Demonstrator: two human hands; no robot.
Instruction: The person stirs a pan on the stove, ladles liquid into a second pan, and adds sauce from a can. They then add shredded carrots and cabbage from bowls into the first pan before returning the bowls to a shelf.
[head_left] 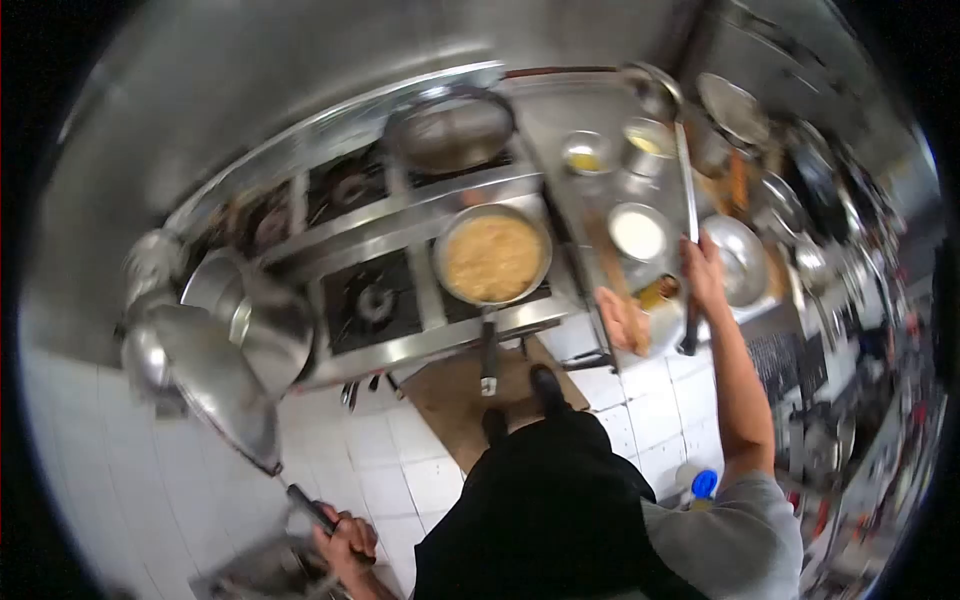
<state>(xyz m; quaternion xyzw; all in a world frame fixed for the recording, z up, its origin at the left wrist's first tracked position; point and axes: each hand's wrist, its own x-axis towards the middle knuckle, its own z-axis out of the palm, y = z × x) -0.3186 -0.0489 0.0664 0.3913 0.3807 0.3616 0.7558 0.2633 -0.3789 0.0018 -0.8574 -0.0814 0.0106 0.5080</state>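
My left hand (345,540) is closed round the dark handle of a frying pan (215,365). The pan is tipped on its side at the left end of the stove, against a large steel bowl (280,325); its inside is turned away from me. In my right hand (706,275) is a long ladle (686,180), gripped at its dark handle. Its steel cup points away from me, above the back of the right-hand counter. Below the ladle stand a bowl of white contents (638,233) and a wide steel bowl (735,258).
A second frying pan (492,255) with a light brown mixture sits on a front burner, its handle jutting toward me. Behind it rests an oval pan (450,130). Small containers (586,153) with yellow contents stand on the counter. Utensils crowd the right side.
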